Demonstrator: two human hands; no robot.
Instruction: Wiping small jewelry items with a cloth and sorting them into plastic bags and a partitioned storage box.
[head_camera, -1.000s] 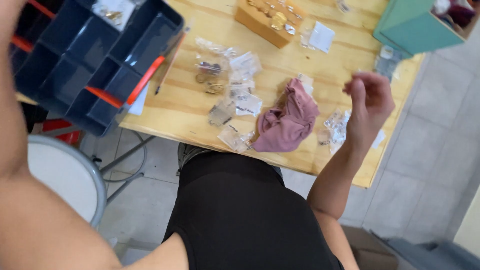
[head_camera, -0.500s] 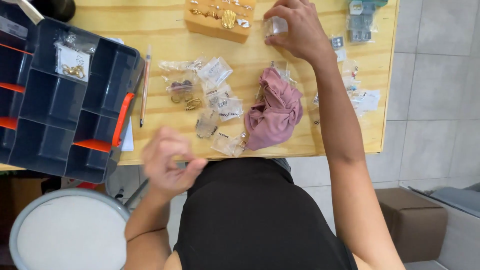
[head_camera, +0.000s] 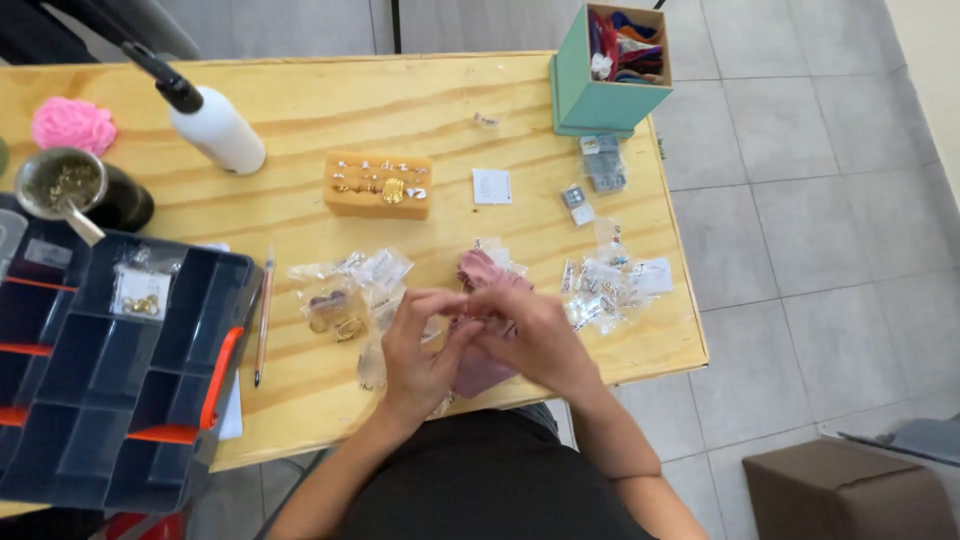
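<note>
My left hand (head_camera: 415, 352) and my right hand (head_camera: 522, 335) meet at the near edge of a wooden table (head_camera: 300, 100), over a pink cloth (head_camera: 480, 268). Their fingertips pinch together on a small item that is too small to make out. Left of my hands lie several small clear bags (head_camera: 345, 295) with gold pieces. More small clear bags (head_camera: 605, 285) lie to the right. An orange block (head_camera: 378, 185) stuck with gold earrings sits further back.
A dark blue compartment case (head_camera: 110, 370) with orange latches lies open at the left, a pencil (head_camera: 264, 320) beside it. At the back stand a white bottle (head_camera: 215, 125), a cup (head_camera: 70, 185), a pink ball (head_camera: 72, 125) and a teal box (head_camera: 610, 70). A cardboard box (head_camera: 840, 490) sits on the floor.
My right hand came back from the far side of the table, my left hand rose to meet it over the pink cloth. The view has shifted to show the whole table.
</note>
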